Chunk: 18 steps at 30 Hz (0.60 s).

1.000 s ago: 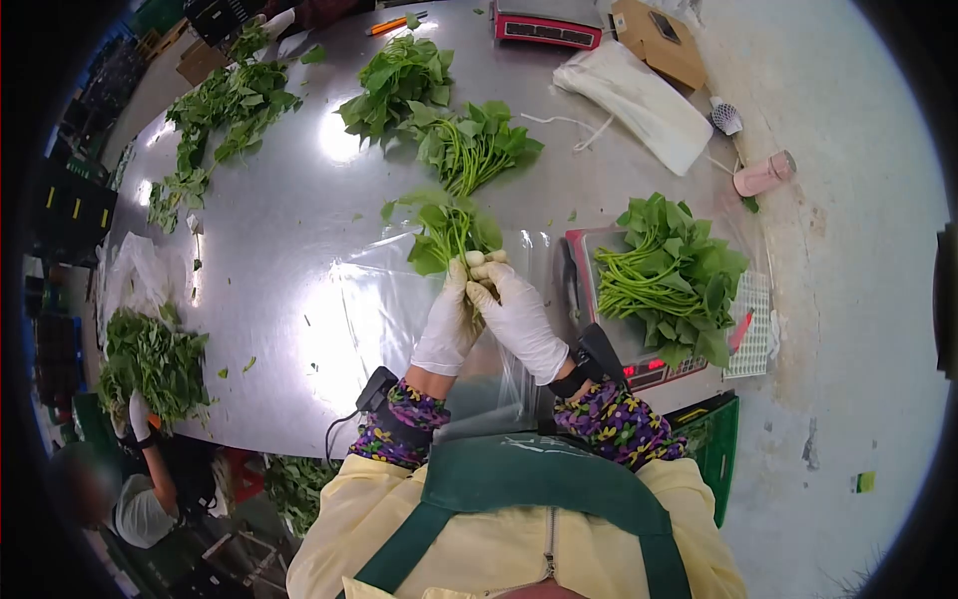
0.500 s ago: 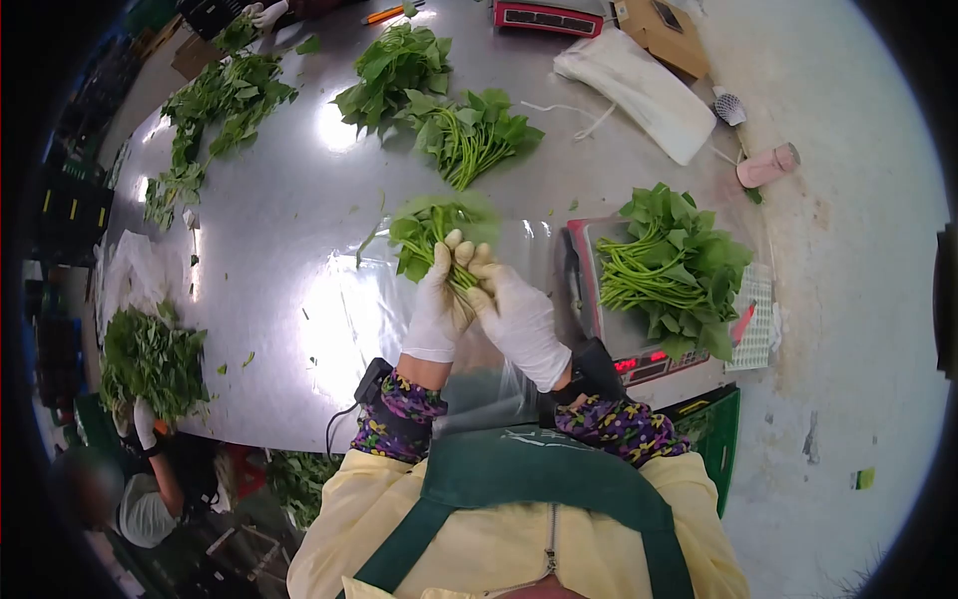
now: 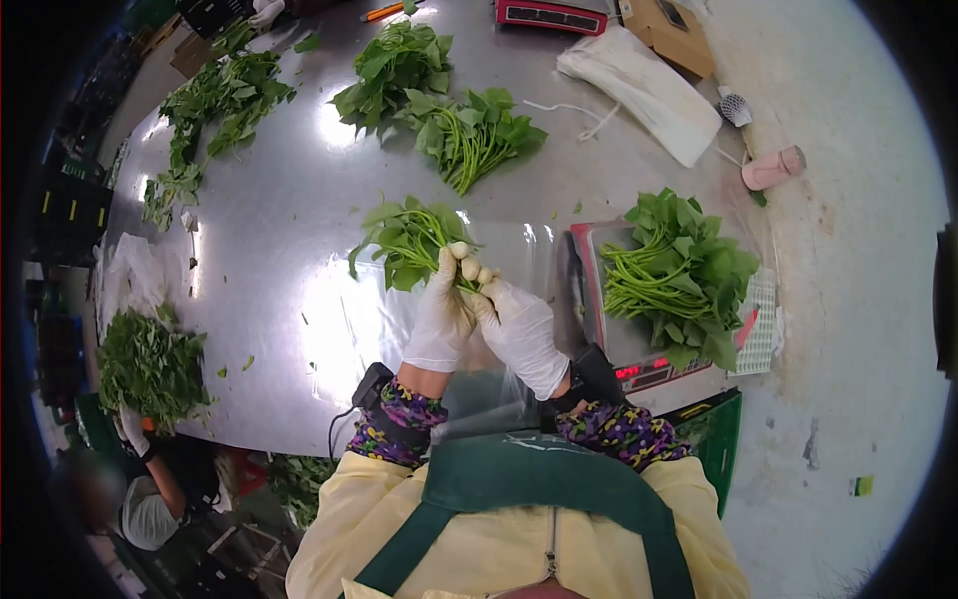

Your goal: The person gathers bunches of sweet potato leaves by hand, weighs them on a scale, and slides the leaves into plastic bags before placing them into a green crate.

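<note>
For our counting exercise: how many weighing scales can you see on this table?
2. The near scale sits on the right of the table, under a pile of greens; the far scale is at the far edge, partly cut off. Others may be hidden.

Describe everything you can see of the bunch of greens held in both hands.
The bunch of greens is a small bundle of fresh broad leaves on thin, paler green stems. The stems are gathered at one end, where the left hand and right hand, both in white gloves, close around them. The leaves fan out away from the person, towards their left. It is held over clear plastic spread on the shiny metal table; whether any leaf touches it cannot be told.
</note>
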Each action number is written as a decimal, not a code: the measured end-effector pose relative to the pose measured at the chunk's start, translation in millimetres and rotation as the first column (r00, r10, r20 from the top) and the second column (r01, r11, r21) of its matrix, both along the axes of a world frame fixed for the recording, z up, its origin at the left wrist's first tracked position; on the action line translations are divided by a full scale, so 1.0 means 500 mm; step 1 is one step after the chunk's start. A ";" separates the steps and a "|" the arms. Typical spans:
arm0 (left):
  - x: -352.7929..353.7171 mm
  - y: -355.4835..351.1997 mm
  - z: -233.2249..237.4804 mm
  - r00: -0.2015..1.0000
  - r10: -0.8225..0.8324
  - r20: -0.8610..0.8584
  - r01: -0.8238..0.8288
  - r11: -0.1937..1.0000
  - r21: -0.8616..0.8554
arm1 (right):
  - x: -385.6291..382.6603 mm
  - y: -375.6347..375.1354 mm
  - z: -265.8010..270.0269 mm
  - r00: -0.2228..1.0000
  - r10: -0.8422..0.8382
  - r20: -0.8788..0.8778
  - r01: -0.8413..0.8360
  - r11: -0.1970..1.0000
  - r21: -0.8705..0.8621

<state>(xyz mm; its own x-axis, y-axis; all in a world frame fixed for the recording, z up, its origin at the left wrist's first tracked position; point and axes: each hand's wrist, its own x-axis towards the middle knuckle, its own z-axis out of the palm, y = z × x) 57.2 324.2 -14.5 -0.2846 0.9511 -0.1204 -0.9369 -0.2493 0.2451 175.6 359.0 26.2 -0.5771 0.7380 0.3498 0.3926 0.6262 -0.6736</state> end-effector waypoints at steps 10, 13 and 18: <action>-0.010 0.011 0.024 0.838 0.069 -0.542 -0.197 0.963 -0.181 | -0.007 0.072 0.006 0.969 0.188 0.160 -0.088 0.869 -0.487; -0.017 -0.004 0.042 0.794 -0.114 -0.596 -0.127 0.929 -0.347 | -0.015 0.083 -0.008 0.970 0.234 0.072 -0.107 0.669 -0.735; -0.012 0.015 0.029 0.800 0.065 -0.596 -0.302 0.902 -0.308 | -0.022 0.071 -0.009 0.998 0.060 -0.029 -0.058 0.563 -0.825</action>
